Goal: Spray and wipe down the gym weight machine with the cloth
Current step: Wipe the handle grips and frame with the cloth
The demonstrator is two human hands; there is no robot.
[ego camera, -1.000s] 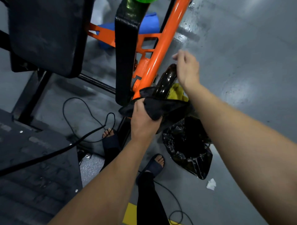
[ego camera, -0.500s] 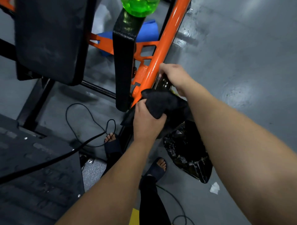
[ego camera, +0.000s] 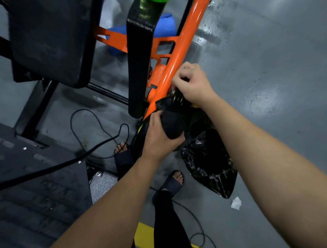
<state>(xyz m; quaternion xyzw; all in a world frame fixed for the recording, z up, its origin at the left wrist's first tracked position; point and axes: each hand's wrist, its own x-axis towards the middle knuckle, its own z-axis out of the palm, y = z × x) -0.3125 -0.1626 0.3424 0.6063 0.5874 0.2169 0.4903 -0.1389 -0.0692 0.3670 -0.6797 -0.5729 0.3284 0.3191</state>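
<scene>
The weight machine has an orange frame bar (ego camera: pixel 184 44) sloping down from the top, a narrow black pad (ego camera: pixel 139 62) beside it and a wide black pad (ego camera: pixel 49 39) at the upper left. My left hand (ego camera: pixel 159 136) grips a bunched black cloth (ego camera: pixel 174 124) pressed against the bar's lower end. Just above the cloth, my right hand (ego camera: pixel 192 83) has its fingers curled round a dark glossy part (ego camera: pixel 177 96) of the machine beside the bar. A green translucent object (ego camera: pixel 152 1) shows at the top edge, mostly cut off.
A crumpled black plastic bag (ego camera: pixel 208 162) lies on the grey floor under my right forearm, with a white paper scrap (ego camera: pixel 236 203) near it. A black cable (ego camera: pixel 99 127) loops across the floor. My sandalled feet (ego camera: pixel 174 180) stand beside a dark textured platform (ego camera: pixel 35 194). A blue object (ego camera: pixel 164 24) lies behind the frame.
My right hand came down from above the dark part and closed its fingers round it. My left hand kept hold of the cloth, bunching it tighter against the bar's lower end.
</scene>
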